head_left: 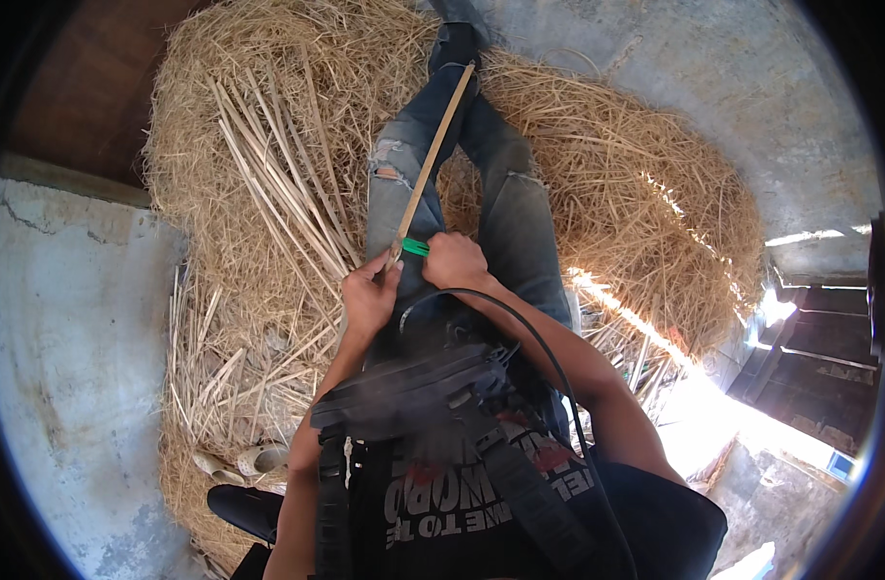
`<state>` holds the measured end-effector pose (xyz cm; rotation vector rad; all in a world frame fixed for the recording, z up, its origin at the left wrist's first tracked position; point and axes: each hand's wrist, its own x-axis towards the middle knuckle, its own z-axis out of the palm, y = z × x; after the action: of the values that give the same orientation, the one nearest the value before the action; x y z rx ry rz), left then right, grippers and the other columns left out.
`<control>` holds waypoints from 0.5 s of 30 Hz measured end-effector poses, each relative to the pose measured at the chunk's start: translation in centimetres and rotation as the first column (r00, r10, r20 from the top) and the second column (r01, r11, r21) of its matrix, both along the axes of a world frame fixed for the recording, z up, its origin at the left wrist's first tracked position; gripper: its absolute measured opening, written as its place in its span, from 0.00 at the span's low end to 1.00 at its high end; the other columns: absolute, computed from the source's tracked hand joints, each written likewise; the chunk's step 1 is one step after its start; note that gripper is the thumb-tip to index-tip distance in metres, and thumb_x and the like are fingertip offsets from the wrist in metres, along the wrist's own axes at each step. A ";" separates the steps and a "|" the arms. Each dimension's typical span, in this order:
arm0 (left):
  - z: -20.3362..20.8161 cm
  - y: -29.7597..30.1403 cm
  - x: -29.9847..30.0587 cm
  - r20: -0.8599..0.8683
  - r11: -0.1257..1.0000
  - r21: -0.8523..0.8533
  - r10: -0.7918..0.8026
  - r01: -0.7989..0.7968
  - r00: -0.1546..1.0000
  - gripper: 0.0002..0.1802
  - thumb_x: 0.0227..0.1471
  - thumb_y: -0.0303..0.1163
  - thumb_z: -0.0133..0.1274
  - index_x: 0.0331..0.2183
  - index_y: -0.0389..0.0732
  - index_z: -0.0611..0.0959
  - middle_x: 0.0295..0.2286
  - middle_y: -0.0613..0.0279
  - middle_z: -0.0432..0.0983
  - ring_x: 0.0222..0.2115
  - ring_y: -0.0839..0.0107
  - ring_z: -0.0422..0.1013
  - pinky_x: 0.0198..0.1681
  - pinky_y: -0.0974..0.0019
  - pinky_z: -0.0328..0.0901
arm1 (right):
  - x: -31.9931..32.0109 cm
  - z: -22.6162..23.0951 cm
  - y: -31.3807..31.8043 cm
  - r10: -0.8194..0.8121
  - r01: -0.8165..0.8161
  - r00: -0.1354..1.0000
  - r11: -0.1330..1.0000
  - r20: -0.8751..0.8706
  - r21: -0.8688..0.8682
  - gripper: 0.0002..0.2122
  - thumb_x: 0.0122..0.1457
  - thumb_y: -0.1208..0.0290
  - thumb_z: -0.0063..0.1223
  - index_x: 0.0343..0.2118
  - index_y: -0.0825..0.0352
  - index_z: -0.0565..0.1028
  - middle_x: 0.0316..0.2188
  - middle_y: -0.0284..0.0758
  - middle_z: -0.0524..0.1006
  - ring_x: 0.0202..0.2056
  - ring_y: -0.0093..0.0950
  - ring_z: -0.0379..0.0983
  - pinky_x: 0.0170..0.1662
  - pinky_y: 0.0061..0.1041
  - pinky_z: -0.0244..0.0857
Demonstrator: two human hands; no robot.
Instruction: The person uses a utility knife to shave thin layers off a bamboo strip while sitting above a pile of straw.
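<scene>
A long, flat strip of pale wood or bamboo (436,150) slants over my outstretched legs, its far end by my lower legs. The near end is pinched between the thumb and fingers of my left hand (370,298). Wrapped around a green-handled tool (416,247), my right hand (455,261) is closed just right of that end. The green part meets or nearly touches the strip. Its kind is unclear, as the fist hides much of it.
Dry straw (645,164) spreads under and around my legs. A bundle of pale strips (278,174) lies on it at the left, with shorter offcuts (220,377) nearer me. A pale wall (85,358) stands at the left. A black cable (549,358) loops past my right arm.
</scene>
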<state>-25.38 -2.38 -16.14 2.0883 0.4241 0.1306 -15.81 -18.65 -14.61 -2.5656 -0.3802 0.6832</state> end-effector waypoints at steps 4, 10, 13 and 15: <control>0.4 0.1 -0.1 -0.020 1.000 -0.020 -0.017 0.017 1.000 0.20 0.56 0.34 0.64 0.48 0.33 0.86 0.35 0.43 0.85 0.36 0.67 0.83 0.42 0.66 0.73 | 0.2 0.3 0.0 -0.009 0.009 1.000 1.000 -0.018 -0.021 0.14 0.49 0.69 0.63 0.39 0.69 0.84 0.42 0.50 0.83 0.45 0.48 0.81 0.50 0.43 0.75; -0.6 1.8 -2.8 -0.006 0.997 -0.078 -0.016 0.015 1.000 0.20 0.58 0.32 0.63 0.49 0.32 0.85 0.33 0.46 0.86 0.31 0.73 0.80 0.38 0.67 0.73 | 0.7 -0.8 0.6 0.056 -0.056 0.998 0.998 0.015 -0.007 0.13 0.48 0.67 0.62 0.37 0.65 0.85 0.37 0.50 0.83 0.42 0.49 0.82 0.47 0.44 0.76; 0.7 2.1 -4.0 -0.018 0.996 -0.083 -0.023 0.021 1.000 0.20 0.58 0.32 0.63 0.49 0.31 0.85 0.30 0.49 0.85 0.26 0.76 0.77 0.32 0.68 0.71 | 0.5 0.0 0.9 0.063 -0.063 0.998 0.998 0.008 -0.023 0.14 0.49 0.68 0.63 0.38 0.68 0.84 0.41 0.49 0.83 0.45 0.47 0.81 0.50 0.42 0.76; 1.1 2.2 -4.5 0.001 0.997 -0.070 -0.032 0.032 1.000 0.19 0.58 0.32 0.63 0.49 0.32 0.85 0.28 0.51 0.84 0.23 0.78 0.75 0.29 0.69 0.70 | 0.4 -0.4 1.0 0.073 -0.072 0.997 0.997 0.027 -0.023 0.14 0.49 0.68 0.63 0.38 0.68 0.84 0.40 0.49 0.83 0.44 0.47 0.82 0.49 0.43 0.76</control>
<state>-29.89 -0.15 -15.02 2.0248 0.3903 0.0955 -15.37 -17.60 -15.00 -2.5956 -0.4793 0.6812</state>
